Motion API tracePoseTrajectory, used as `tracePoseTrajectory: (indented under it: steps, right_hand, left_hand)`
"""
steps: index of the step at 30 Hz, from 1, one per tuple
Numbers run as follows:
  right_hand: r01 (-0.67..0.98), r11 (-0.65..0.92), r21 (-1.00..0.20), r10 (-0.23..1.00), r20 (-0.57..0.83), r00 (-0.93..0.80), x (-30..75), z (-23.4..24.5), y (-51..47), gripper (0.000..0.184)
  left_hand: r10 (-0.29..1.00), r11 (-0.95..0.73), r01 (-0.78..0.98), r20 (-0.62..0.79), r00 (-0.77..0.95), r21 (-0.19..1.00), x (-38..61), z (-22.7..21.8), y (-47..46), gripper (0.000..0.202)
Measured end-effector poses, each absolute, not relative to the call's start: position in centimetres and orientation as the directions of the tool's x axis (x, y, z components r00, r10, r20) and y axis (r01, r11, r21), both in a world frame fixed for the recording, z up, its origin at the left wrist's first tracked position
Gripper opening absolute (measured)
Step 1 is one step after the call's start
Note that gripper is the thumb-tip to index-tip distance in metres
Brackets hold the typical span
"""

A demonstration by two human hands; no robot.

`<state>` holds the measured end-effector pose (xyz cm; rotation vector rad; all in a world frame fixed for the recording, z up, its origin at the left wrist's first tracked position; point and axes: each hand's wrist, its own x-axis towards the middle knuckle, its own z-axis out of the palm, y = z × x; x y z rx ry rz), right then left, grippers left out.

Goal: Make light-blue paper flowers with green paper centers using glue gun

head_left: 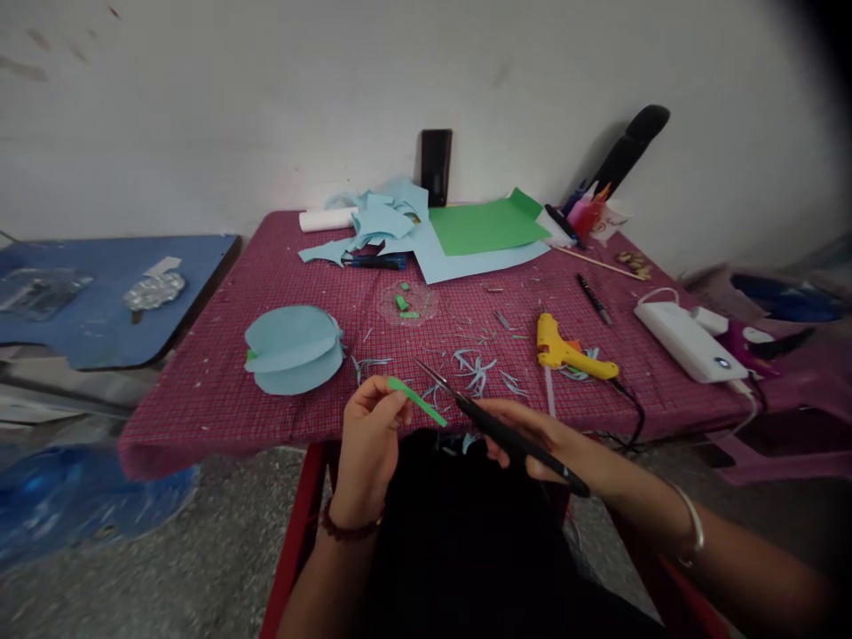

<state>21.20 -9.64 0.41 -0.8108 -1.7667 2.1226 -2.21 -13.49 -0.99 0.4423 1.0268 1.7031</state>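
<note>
The left hand [373, 439] pinches a green strip [429, 413] near one end between thumb and fingers, to the left of the yellow glue gun [565, 349] and nearer the person's body. Gripped this way, most of the strip sticks out free towards the scissors [512, 444], seemingly so that the fingertips stay out of the blades' way. The right hand [532, 430] is closed around the black scissor handles, also nearer the body than the glue gun; the blades point away and leftward, apparently to line up with the strip. Whether they are fully together is hard to tell.

Left of the glue gun, thin blue scraps [477, 368] litter the checked cloth [213, 390]. Well beyond them on that side, a layered blue paper shape [293, 351] sits apart, probably to leave room for the hands. Behind the glue gun and to its left, a green sheet [485, 227] overlaps a pale blue sheet [476, 266], likely kept back as stock. A phone [436, 167] leans upright against the wall [333, 89] behind them, perhaps for viewing.
</note>
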Motion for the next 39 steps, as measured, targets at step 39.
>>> tracePoseTrajectory:
  steps: [39]
  right_hand:
    - [0.052,-0.319,-0.946,0.584,-0.239,-0.776,21.7,-2.7,-11.5,0.068]
  left_hand:
    - [0.874,-0.030,-0.560,-0.251,-0.416,0.828,-0.4,-1.2,-13.0,0.020]
